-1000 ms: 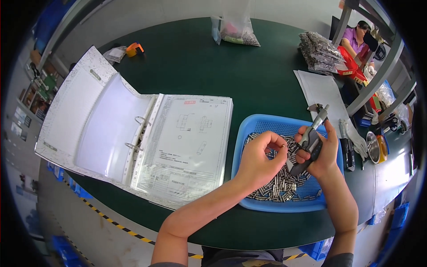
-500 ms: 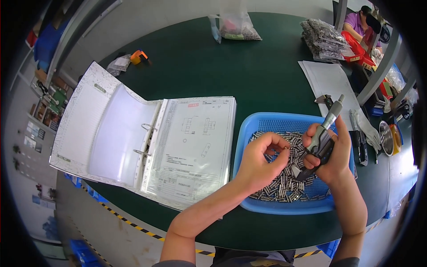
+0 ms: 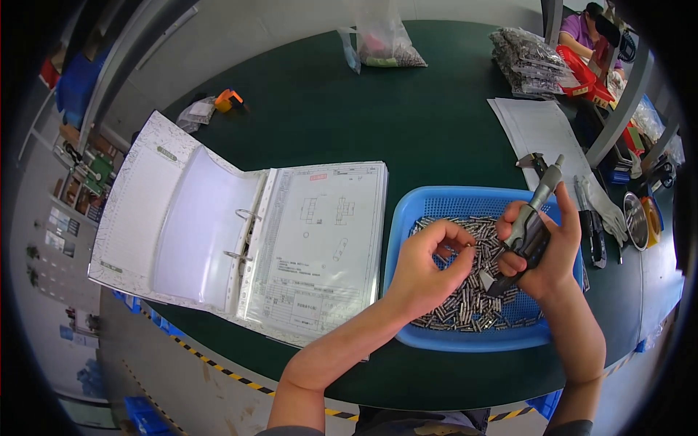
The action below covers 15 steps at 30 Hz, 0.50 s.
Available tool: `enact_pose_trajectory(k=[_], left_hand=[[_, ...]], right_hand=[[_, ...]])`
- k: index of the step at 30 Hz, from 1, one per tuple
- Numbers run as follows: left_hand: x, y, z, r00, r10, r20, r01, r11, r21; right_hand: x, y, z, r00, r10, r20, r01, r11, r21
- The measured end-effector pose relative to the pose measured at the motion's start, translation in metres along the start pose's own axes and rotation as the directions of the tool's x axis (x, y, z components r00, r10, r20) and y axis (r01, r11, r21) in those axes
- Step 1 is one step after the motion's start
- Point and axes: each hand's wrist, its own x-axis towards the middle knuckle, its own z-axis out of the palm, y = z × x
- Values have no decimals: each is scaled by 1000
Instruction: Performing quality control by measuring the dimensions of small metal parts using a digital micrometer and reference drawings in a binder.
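A blue plastic basket (image 3: pixel 476 340) holds a heap of small silvery metal pins (image 3: pixel 465 316). Over its right side, my right hand (image 3: pixel 556 254) is wrapped round a micrometer (image 3: pixel 527 225), whose thimble points up and away from me. My left hand (image 3: pixel 429 265) hovers above the pins, thumb and forefinger pinched together near the micrometer. Whatever sits between those fingertips is too small to make out. Left of the basket lies an open ring binder (image 3: pixel 313 254) with a technical drawing on its right page.
Beyond the basket at right are paper sheets (image 3: pixel 534 134), a caliper (image 3: pixel 533 163), a dark-handled tool (image 3: pixel 592 225) and a metal bowl (image 3: pixel 635 220). Bagged parts (image 3: pixel 527 62) are stacked at the back right. Another bag (image 3: pixel 389 51) stands at the back. A person (image 3: pixel 578 36) sits far right.
The whole view has shifted slightly, with the binder and basket appearing a little further right. Both hands keep nearly the same pose, and the micrometer stays in my right hand.
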Motion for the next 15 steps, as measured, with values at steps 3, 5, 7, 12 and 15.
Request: enact_pose_trajectory(k=[3, 5, 7, 12, 15], left_hand=[[1, 0, 2, 1000, 13, -1, -13, 1000, -4], [0, 0, 1, 1000, 25, -5, -25, 1000, -2], [0, -1, 1, 1000, 5, 9, -5, 999, -32], [-1, 0, 0, 998, -36, 51, 44, 986, -163], [-2, 3, 0, 995, -51, 90, 69, 975, -211]], right_hand=[[-1, 0, -1, 1000, -9, 9, 8, 1000, 6], [1, 1, -4, 1000, 12, 20, -13, 1000, 20], [3, 2, -7, 1000, 29, 10, -30, 999, 12], [0, 2, -4, 999, 5, 45, -5, 1000, 3], [0, 3, -9, 999, 15, 48, -16, 999, 33]])
